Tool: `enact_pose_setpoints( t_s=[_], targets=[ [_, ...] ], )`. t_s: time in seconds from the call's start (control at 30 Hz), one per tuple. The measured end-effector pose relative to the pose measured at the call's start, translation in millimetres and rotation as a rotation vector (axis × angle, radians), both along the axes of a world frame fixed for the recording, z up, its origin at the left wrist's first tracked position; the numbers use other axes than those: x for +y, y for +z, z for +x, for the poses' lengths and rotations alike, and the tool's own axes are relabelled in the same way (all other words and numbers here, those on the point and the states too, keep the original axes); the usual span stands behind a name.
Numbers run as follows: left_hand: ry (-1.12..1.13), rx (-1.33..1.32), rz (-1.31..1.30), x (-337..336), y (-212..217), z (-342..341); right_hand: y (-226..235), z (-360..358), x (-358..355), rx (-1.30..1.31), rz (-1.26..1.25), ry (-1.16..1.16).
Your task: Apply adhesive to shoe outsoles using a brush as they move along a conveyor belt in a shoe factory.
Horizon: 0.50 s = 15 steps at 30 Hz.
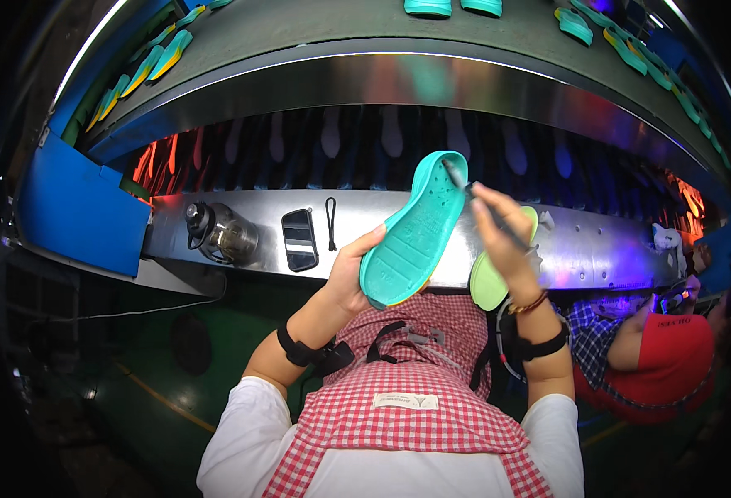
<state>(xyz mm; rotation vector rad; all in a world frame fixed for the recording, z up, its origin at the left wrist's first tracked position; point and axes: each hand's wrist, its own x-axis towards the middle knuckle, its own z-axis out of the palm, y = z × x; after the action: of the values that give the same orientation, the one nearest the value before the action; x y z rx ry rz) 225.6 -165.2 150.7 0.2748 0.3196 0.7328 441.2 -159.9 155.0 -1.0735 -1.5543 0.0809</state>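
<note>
My left hand is closed on the lower left edge of a teal shoe sole. The sole is tilted, its hollow inner side facing up, with a raised rim and a yellow strip at the bottom edge. In my right hand is a slim brush, its tip inside the sole's far end near some small holes. I cannot tell whether the tip touches the surface. A pale green insole-shaped piece lies under my right hand at the ledge's front edge.
On the metal ledge to the left are a dark bottle, a phone and a black strap. Beyond runs a belt carrying several teal soles. At right sits a person in a red cap.
</note>
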Motion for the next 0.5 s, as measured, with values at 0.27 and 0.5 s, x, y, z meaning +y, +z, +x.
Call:
enact_pose_setpoints(
  t_s=[0.27, 0.5],
  targets=[
    [0.119, 0.219, 0.043, 19.4, -4.0, -8.2, 33.0, -33.4, -55.7, 0.044, -0.456, 0.640],
    [0.300, 0.009, 0.550, 110.6, 111.3, -52.0, 28.5, 26.7, -47.0, 0.807, -0.431, 0.620]
  ],
)
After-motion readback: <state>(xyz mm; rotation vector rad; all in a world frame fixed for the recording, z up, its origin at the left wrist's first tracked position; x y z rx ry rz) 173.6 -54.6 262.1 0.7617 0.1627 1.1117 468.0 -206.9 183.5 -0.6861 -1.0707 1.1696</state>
